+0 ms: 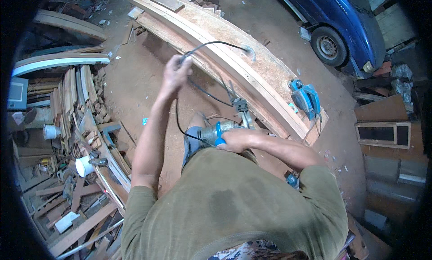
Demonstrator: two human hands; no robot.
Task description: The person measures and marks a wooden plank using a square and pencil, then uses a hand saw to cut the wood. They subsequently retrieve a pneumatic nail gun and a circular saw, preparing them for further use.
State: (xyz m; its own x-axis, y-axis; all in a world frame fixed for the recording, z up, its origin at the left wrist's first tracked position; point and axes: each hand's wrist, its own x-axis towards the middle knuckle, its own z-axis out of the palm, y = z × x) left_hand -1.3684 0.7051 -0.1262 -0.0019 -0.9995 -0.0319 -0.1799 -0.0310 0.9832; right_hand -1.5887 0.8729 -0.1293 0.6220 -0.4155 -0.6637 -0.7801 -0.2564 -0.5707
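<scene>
My left hand (176, 75) is raised over the near side of the bench, its fingers closed around a black power cord (217, 42). From that hand one stretch of cord arches over to the bench top, and others hang down toward my body. Close to my waist, my right hand (236, 139) grips a corded power tool (209, 133) with a grey metal body and blue parts. Its exact kind I cannot make out. A long pale wooden beam (234, 67) lies along the sawdust-covered bench (204, 24). On the bench's right end rests a blue electric planer (306, 100).
Scrap wood (85, 188) is heaped along the left, with a white bucket (84, 166) among it. A blue car (337, 26) stands at the far right. A framed wooden panel (382, 135) leans at the right. Another small blue tool (291, 179) is beside my right elbow.
</scene>
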